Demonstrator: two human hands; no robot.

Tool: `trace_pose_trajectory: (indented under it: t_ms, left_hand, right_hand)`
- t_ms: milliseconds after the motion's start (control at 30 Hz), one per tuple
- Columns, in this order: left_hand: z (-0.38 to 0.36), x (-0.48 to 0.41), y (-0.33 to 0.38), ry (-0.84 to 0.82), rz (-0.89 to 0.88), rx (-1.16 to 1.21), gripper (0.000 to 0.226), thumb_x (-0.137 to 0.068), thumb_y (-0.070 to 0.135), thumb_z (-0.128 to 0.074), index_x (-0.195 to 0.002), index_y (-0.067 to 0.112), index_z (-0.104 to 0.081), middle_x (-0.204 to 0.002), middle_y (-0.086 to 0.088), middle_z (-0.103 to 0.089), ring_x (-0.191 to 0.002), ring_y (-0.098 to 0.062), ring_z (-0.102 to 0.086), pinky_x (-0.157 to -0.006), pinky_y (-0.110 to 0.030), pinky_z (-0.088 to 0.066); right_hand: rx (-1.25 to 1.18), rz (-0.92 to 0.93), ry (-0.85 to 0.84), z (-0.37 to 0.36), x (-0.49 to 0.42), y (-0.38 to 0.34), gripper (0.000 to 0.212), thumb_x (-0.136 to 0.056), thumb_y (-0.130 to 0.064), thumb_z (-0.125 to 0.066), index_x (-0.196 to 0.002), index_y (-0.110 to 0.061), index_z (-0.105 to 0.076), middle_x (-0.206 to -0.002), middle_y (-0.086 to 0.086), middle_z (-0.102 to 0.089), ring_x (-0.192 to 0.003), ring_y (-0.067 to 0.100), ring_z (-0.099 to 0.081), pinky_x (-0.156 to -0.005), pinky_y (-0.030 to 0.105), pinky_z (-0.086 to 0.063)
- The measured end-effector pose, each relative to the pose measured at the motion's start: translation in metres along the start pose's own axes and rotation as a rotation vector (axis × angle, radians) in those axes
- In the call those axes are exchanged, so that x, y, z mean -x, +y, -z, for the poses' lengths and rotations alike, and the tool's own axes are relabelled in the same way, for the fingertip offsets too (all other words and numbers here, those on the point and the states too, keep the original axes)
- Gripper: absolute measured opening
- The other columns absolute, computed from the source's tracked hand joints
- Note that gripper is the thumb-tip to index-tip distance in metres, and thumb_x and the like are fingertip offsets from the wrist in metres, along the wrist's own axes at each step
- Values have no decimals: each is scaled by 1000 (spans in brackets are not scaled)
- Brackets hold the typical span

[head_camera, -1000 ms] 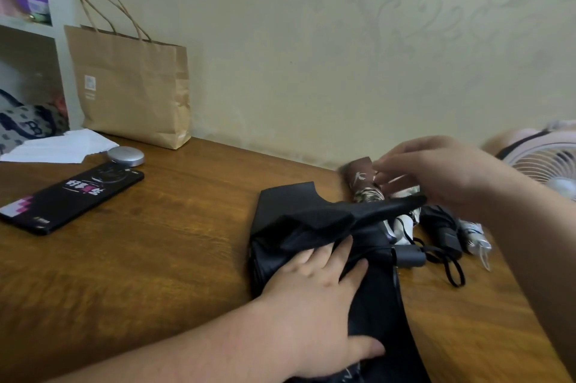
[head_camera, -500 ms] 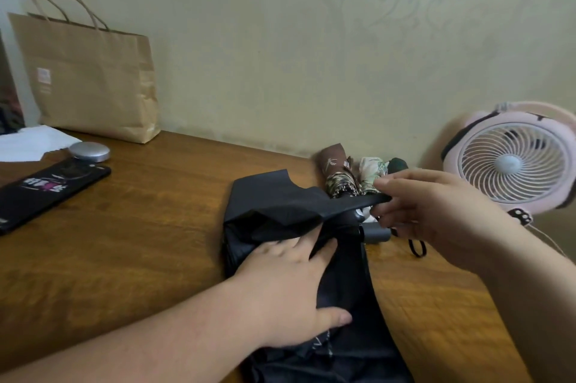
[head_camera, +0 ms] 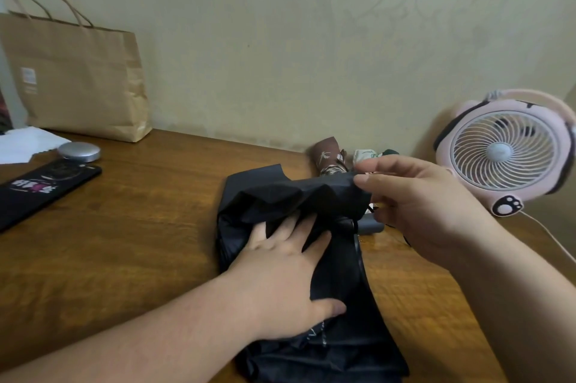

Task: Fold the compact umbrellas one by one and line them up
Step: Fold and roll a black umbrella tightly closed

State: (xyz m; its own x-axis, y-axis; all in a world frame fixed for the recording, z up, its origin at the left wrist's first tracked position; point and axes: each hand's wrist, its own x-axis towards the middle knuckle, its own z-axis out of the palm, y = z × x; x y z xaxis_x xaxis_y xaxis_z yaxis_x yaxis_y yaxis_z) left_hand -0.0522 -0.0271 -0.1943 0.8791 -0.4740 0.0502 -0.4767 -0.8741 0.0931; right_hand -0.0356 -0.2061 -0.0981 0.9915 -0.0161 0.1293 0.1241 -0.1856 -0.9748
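If the right hand (head_camera: 417, 205) loses its pinch on the raised flap, the loose panel would probably spring back, and the pleat held under the left hand (head_camera: 280, 276) would need redoing. The fabric looks thin and slick, so that seems the likeliest fault. Pulling the flap too far toward the pink fan (head_camera: 501, 152) could also drag cloth across the rolled umbrellas and knock them askew.

The left hand lies flat, fingers straight and spread, pressing the cloth to the wooden table (head_camera: 140, 226). The right thumb and forefinger grip the flap's edge.

The black compact umbrella (head_camera: 343, 273) lies left of the fan and nearer the person. Its canopy is matte and crumpled, with one panel lifted into a ridge, and its grey handle (head_camera: 371, 226) pokes out toward the fan. A brown patterned umbrella (head_camera: 327, 155) and a pale leafy umbrella (head_camera: 364, 155), both rolled, lie left of the fan by the wall.
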Motion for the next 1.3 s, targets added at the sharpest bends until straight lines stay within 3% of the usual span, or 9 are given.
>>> trace_pose_trajectory:
  t_ms: [167, 333, 533, 700, 800, 900, 967, 1133, 1300]
  left_hand:
    - [8, 7, 2, -63, -3, 32, 96, -91, 83, -32, -163, 34, 8, -169, 6, 24, -155, -16, 22, -123, -45, 9]
    - [14, 29, 10, -173, -58, -4, 82, -100, 70, -29, -164, 30, 3, -171, 7, 13, -156, -13, 17, -126, -44, 13]
    - [20, 44, 20, -268, -124, 20, 76, -101, 69, -28, -163, 33, -4, -171, 10, -9, -157, -9, -4, -127, -33, 2]
    - [51, 66, 21, -420, -104, 73, 62, -105, 57, -36, -162, 40, -17, -168, 26, -3, -153, 4, 1, -110, -9, 11]
    - [64, 87, 10, -234, 120, 317, 30, -98, 55, -50, -121, 48, -67, -133, 32, -58, -123, 10, -51, -109, -13, -37]
    - [61, 93, -2, 237, 521, 898, 8, -93, 22, -70, -91, 24, -78, -84, 2, -78, -81, -14, -76, -84, -41, -62]
    - [52, 89, -10, 339, 652, 1156, 28, -92, 1, -69, -117, 14, -69, -85, -9, -77, -78, -26, -78, -74, -42, -64]
    - [41, 75, -9, 200, 657, 1635, 74, -86, -3, -67, -153, 6, -36, -87, -20, -73, -61, -25, -70, -50, -28, -58]
    - [44, 62, -7, 71, 549, 1562, 24, -83, 13, -70, -107, 10, -70, -76, -10, -65, -43, -15, -53, -35, -21, -41]
  right_hand:
    - [-62, 96, -11, 5, 18, 2, 14, -76, 0, -77, -87, -8, -72, -56, -3, -58, -41, 4, -44, -40, 14, -32]
    - [-160, -79, -199, 13, 45, 34, 20, -59, -9, -78, -79, -8, -76, -55, 6, -47, -38, 11, -30, -39, 17, -23]
    - [52, -188, -233, 22, 59, 76, 16, -81, 9, -74, -77, -7, -75, -60, 12, -57, -39, 15, -39, -38, 18, -30]
    - [162, -128, -275, 21, 58, 89, 16, -87, 5, -72, -79, -8, -74, -72, 25, -64, -38, 18, -42, -36, 19, -32]
    - [188, -51, -292, 21, 59, 93, 22, -88, 3, -71, -78, -17, -74, -72, 24, -65, -38, 18, -44, -37, 21, -35]
    - [195, -1, -308, 22, 61, 94, 26, -88, 0, -72, -79, -24, -74, -69, 14, -67, -40, 18, -48, -39, 23, -38]
    - [175, 19, -297, 22, 64, 95, 27, -89, -1, -71, -78, -25, -74, -68, 9, -68, -41, 17, -48, -41, 23, -38]
    - [109, 59, -227, 26, 68, 93, 24, -92, 3, -66, -77, -15, -71, -51, -2, -58, -37, 17, -47, -40, 20, -34]
    - [204, 77, -303, 27, 71, 96, 29, -96, -5, -63, -83, -30, -67, -51, 6, -57, -39, 19, -53, -44, 24, -38]
